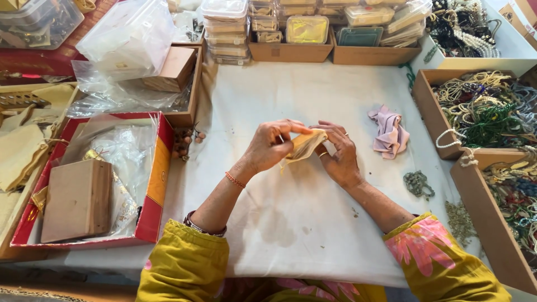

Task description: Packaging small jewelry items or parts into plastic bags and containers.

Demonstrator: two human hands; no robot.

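hands hold a small tan cloth pouch (305,145) mid desk (313,235). left hand (268,146) and right hand (338,154) both pinch it tight. pink cloth (389,133) lies at three o'clock. looks like pouch opening; next needs gentle pulling.

A small, flat pouch of pale beige-yellow cloth (306,144) is held up just above the white cloth covering the table (291,223), near its middle. The left hand (268,146) pinches its left edge between thumb and fingers, and the right hand (338,154) grips its right side, fingers curled over the top. The pouch sits tilted, its upper right corner raised, and its lower left corner droops limp toward the cloth.
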